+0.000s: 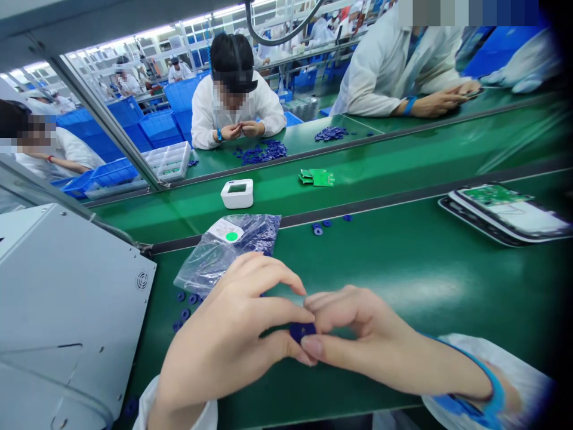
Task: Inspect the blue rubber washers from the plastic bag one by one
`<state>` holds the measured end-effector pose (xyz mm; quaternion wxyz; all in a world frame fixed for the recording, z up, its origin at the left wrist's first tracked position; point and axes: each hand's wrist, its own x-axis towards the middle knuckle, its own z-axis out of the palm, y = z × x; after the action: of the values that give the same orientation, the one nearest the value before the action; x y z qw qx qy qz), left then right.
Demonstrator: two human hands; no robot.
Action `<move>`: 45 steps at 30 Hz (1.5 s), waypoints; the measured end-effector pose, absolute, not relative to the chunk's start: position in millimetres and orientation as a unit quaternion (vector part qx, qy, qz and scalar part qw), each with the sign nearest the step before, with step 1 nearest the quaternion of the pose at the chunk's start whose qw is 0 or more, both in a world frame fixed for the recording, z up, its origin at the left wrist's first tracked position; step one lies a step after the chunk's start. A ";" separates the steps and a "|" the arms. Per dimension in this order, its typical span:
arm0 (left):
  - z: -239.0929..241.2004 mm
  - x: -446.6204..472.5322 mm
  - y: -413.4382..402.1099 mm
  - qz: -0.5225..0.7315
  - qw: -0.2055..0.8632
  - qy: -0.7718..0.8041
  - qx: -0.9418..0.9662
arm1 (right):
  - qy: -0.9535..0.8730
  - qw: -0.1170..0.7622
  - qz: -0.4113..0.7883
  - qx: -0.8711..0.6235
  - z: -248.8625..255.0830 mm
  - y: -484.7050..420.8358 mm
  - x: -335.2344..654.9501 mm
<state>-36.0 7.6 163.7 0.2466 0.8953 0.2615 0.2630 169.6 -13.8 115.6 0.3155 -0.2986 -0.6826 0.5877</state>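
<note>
Between my two hands, just above the green bench, is a small dark blue piece (302,331), perhaps a ring or washer; fingers cover part of it. My left hand (242,322) pinches it from the left with thumb and forefinger, the other fingers arched above. From the right, my right hand (353,328) grips the same piece between thumb and curled forefinger. Behind my left hand lies a clear plastic bag (201,263) of blue pieces, with a white label and a green dot. Several loose blue rings (185,313) lie beside my left hand.
A grey metal box (67,298) stands at left. More blue rings (317,230) lie near the dark belt edge. Beyond are a white device (237,194), green circuit boards (320,177) and, at right, a stacked tray (514,218). Co-workers in white sit opposite, near piles of blue pieces (264,152).
</note>
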 end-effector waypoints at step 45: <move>166.8 -35.4 6.4 0.258 0.284 0.233 0.894 | -0.708 0.309 0.592 -0.232 123.3 -19.6 177.7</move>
<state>-35.4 6.4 166.8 0.2843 0.8936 0.2330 0.2578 177.7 -19.6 123.3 0.3085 -0.2318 -0.7076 0.5919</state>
